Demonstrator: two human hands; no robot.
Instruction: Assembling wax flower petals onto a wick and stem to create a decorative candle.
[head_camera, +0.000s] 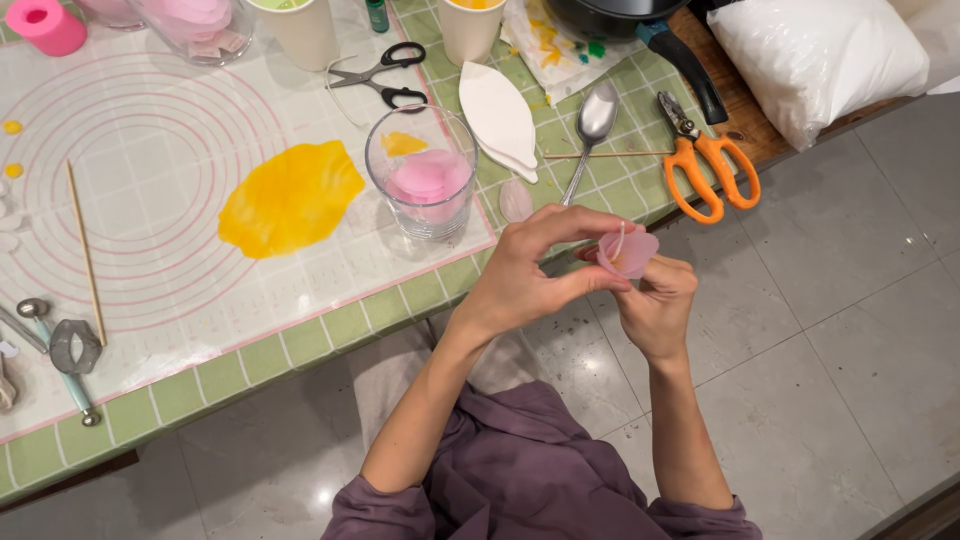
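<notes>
We look down on a green-tiled table (300, 345) covered by a clear mat with pink rings (150, 170), set over a grey stone floor.

Just off the table's edge, centre right of the frame, both hands meet around a small pink petal cup (628, 252) with a thin white wick poking from its middle. Our left hand (530, 275) arches over it, thumb and fingertips closed on its near side. Our right hand (655, 305) sits just below, fingers curled shut around its base.

Above the hands, on the table, stands a glass (422, 180) holding more pink petals. Beside it lie a white leaf shape (497, 112), a metal spoon (590, 130) and orange snips (708, 165). A yellow sheet (290, 198) lies to the left of the glass, black scissors (385, 72) in the upper centre, and a wooden stick (85, 250) at far left.

We judge the petals soft and thin. Pinching too hard could crease or tear one, or push the wick off centre. As the piece is held out over the floor, a loosened grip would drop it past the table.
</notes>
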